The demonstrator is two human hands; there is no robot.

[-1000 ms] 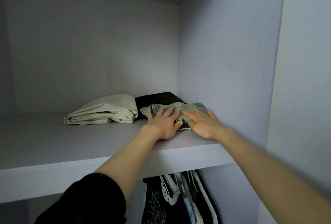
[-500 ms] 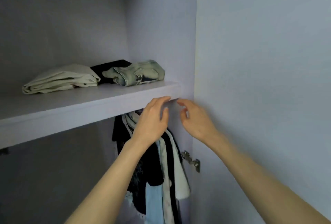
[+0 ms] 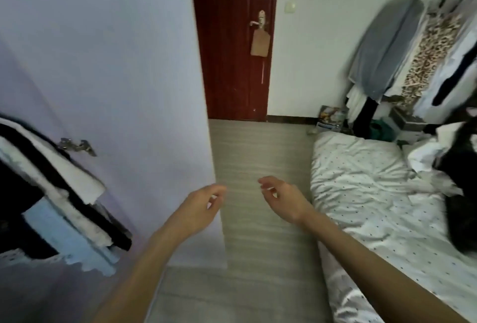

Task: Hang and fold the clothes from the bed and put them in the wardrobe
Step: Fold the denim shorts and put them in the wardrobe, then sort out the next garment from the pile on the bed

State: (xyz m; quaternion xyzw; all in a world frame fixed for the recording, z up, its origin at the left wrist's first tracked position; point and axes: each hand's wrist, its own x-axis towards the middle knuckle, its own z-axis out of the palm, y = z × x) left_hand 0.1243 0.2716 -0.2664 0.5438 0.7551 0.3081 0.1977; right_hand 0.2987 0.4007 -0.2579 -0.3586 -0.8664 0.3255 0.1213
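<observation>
Hands [image 3: 240, 198] empty — wardrobe door [image 3: 116, 77] left, bed [image 3: 374, 193] right.

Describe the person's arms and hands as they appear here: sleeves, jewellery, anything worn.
Both forearms are bare up to the frame's lower edge; no sleeve shows. The left hand and right hand wear no gloves, and no rings, watch or bracelet are visible. The picture is slightly blurred.
</observation>
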